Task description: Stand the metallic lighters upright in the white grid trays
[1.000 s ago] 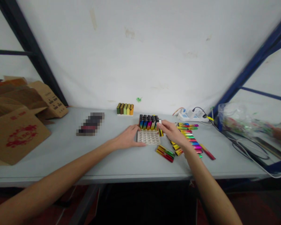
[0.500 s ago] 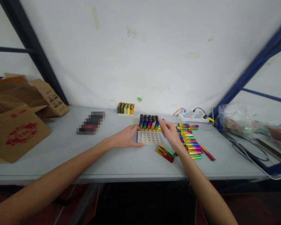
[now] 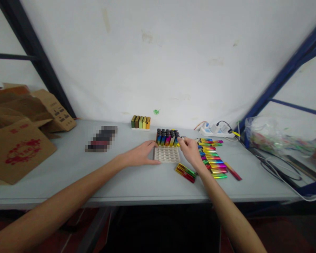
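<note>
A white tray with rows of round holes lies on the table in front of me. Colourful lighters with black tops stand upright in its far rows; the near rows hold none. My left hand curves around the tray's left end, thumb along the near corner and fingers beside the lighters. Close to the right end of the standing lighters, my right hand is closed in a pinch. A small metallic tip shows at its fingers, seemingly a lighter mostly hidden by the hand.
Loose shiny lighters lie in rows to the right, with a few more near the tray. Another filled lighter tray stands by the wall. A power strip, cardboard boxes, and a blurred-out item are on the table.
My right hand has shifted slightly down towards me beside the standing lighters. My left hand keeps its place at the tray. At far right, another person's hand has moved mostly out of view.
</note>
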A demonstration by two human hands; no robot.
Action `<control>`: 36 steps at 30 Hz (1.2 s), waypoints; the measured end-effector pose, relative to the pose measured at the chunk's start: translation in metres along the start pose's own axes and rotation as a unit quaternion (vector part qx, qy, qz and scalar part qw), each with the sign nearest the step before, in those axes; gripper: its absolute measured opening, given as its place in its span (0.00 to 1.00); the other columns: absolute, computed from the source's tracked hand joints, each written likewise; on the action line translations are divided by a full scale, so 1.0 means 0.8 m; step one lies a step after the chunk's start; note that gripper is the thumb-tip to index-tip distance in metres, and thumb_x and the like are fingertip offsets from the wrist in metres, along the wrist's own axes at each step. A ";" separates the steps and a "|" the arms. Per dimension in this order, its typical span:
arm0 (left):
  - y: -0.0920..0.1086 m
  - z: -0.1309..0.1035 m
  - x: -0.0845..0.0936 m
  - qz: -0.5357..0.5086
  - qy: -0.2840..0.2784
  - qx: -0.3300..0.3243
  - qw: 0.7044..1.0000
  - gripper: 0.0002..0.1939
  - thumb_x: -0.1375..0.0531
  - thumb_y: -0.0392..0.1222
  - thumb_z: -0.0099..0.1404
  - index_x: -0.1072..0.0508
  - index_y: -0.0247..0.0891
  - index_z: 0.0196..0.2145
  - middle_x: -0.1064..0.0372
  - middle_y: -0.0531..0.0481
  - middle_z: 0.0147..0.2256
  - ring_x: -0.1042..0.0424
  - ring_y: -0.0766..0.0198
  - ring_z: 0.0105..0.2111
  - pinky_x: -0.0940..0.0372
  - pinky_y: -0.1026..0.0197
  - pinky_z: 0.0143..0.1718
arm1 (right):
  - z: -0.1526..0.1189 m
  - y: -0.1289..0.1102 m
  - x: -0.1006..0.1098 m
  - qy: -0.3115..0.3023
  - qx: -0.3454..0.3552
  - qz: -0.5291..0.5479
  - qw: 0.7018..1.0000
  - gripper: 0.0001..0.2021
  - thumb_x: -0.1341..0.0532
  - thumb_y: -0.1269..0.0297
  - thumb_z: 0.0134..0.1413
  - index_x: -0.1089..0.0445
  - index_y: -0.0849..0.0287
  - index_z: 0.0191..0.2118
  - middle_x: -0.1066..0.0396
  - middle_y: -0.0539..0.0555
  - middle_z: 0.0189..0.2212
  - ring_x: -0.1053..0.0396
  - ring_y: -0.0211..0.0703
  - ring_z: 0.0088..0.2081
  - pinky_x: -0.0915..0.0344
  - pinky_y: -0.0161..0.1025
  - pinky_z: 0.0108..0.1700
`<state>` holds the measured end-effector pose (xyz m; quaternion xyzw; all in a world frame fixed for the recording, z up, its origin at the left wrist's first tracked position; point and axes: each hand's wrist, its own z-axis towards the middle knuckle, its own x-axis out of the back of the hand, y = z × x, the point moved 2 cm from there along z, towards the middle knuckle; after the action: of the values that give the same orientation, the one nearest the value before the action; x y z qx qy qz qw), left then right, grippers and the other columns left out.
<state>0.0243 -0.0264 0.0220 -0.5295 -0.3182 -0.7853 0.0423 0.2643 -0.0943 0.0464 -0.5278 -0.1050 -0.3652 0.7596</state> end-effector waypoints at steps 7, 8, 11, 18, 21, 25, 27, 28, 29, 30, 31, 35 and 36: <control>-0.001 -0.001 -0.005 -0.019 -0.010 0.023 0.999 0.36 0.33 0.65 0.63 0.36 0.40 0.58 0.32 0.37 0.60 0.32 0.44 0.63 0.38 0.48 0.66 | 0.000 -0.001 -0.006 -0.087 0.072 0.057 0.992 0.20 0.49 0.43 0.72 0.38 0.53 0.35 0.33 0.47 0.27 0.34 0.41 0.31 0.39 0.37 0.36; -0.002 -0.002 -0.005 -0.021 -0.010 0.030 0.999 0.37 0.33 0.66 0.62 0.37 0.40 0.58 0.32 0.37 0.60 0.32 0.44 0.63 0.38 0.47 0.65 | 0.000 -0.004 -0.006 -0.089 0.096 0.048 0.990 0.21 0.49 0.42 0.72 0.36 0.54 0.35 0.31 0.50 0.30 0.32 0.43 0.34 0.38 0.38 0.37; -0.002 -0.002 -0.006 -0.025 -0.009 0.049 0.998 0.39 0.33 0.67 0.62 0.39 0.40 0.59 0.32 0.35 0.61 0.31 0.42 0.63 0.36 0.46 0.64 | -0.001 -0.016 -0.002 -0.080 0.147 -0.009 0.986 0.23 0.45 0.42 0.70 0.33 0.55 0.31 0.30 0.54 0.32 0.32 0.46 0.38 0.38 0.38 0.39; 0.004 -0.004 -0.003 -0.018 -0.022 0.053 0.998 0.41 0.34 0.67 0.62 0.41 0.37 0.60 0.34 0.30 0.63 0.32 0.40 0.64 0.36 0.46 0.63 | 0.020 -0.037 -0.012 -0.141 0.144 -0.063 0.978 0.17 0.44 0.52 0.73 0.35 0.54 0.33 0.26 0.49 0.26 0.31 0.42 0.28 0.42 0.36 0.35; 0.004 -0.004 -0.003 -0.010 -0.029 0.062 0.998 0.42 0.35 0.68 0.63 0.41 0.35 0.60 0.34 0.28 0.62 0.31 0.40 0.63 0.36 0.46 0.63 | 0.033 -0.040 -0.031 -0.170 0.176 -0.101 0.964 0.14 0.41 0.58 0.73 0.33 0.55 0.33 0.25 0.51 0.27 0.29 0.42 0.30 0.43 0.35 0.35; 0.005 -0.004 -0.002 -0.008 -0.026 0.059 0.998 0.42 0.35 0.69 0.63 0.39 0.35 0.60 0.31 0.29 0.60 0.29 0.40 0.61 0.35 0.46 0.61 | 0.034 -0.034 -0.053 -0.198 0.221 -0.143 0.944 0.11 0.40 0.63 0.72 0.31 0.57 0.35 0.25 0.53 0.31 0.30 0.42 0.32 0.43 0.35 0.37; 0.005 -0.004 -0.002 -0.008 -0.022 0.057 0.998 0.41 0.35 0.70 0.62 0.38 0.35 0.59 0.30 0.30 0.59 0.29 0.40 0.60 0.35 0.46 0.61 | 0.031 -0.031 -0.059 -0.198 0.238 -0.152 0.938 0.10 0.40 0.64 0.73 0.30 0.58 0.36 0.24 0.54 0.33 0.29 0.42 0.34 0.43 0.36 0.38; 0.005 -0.004 -0.002 -0.007 -0.022 0.059 0.998 0.41 0.35 0.70 0.62 0.38 0.35 0.59 0.30 0.30 0.59 0.29 0.40 0.60 0.35 0.47 0.61 | 0.031 -0.030 -0.060 -0.198 0.245 -0.157 0.936 0.10 0.40 0.63 0.73 0.30 0.58 0.37 0.24 0.54 0.34 0.29 0.42 0.34 0.42 0.36 0.38; 0.004 -0.004 -0.002 -0.007 -0.023 0.060 0.998 0.42 0.35 0.69 0.62 0.38 0.35 0.59 0.30 0.30 0.59 0.29 0.40 0.61 0.36 0.47 0.61 | 0.031 -0.029 -0.061 -0.199 0.249 -0.162 0.934 0.10 0.40 0.63 0.73 0.29 0.59 0.37 0.24 0.54 0.34 0.29 0.42 0.34 0.42 0.36 0.39; 0.004 -0.004 -0.002 -0.006 -0.024 0.060 0.998 0.42 0.35 0.69 0.62 0.38 0.35 0.59 0.31 0.30 0.59 0.29 0.40 0.61 0.36 0.47 0.62 | 0.031 -0.029 -0.062 -0.201 0.252 -0.166 0.932 0.10 0.40 0.63 0.74 0.29 0.59 0.37 0.24 0.55 0.34 0.29 0.42 0.34 0.42 0.36 0.38; 0.004 -0.004 -0.003 -0.006 -0.025 0.060 0.998 0.42 0.35 0.69 0.62 0.38 0.35 0.60 0.31 0.30 0.60 0.30 0.41 0.61 0.36 0.47 0.62 | 0.033 -0.029 -0.062 -0.203 0.252 -0.170 0.931 0.10 0.40 0.63 0.74 0.29 0.59 0.37 0.24 0.55 0.34 0.28 0.42 0.34 0.42 0.36 0.38; 0.002 -0.004 -0.004 -0.007 -0.028 0.059 0.998 0.43 0.35 0.70 0.63 0.39 0.35 0.62 0.32 0.30 0.60 0.30 0.40 0.61 0.36 0.46 0.61 | 0.041 -0.033 -0.062 -0.218 0.222 -0.188 0.931 0.10 0.40 0.63 0.73 0.27 0.60 0.37 0.22 0.56 0.34 0.26 0.43 0.34 0.41 0.36 0.37; 0.002 -0.004 -0.004 -0.007 -0.027 0.057 0.998 0.44 0.35 0.70 0.63 0.39 0.35 0.62 0.32 0.31 0.60 0.30 0.40 0.61 0.36 0.46 0.61 | 0.042 -0.034 -0.062 -0.225 0.210 -0.190 0.932 0.10 0.40 0.63 0.73 0.27 0.60 0.38 0.21 0.56 0.34 0.26 0.44 0.34 0.40 0.36 0.37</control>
<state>0.0237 -0.0301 0.0190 -0.5446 -0.3676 -0.7516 0.0585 0.2182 -0.0475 0.0530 -0.3951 -0.4455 -0.3442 0.7259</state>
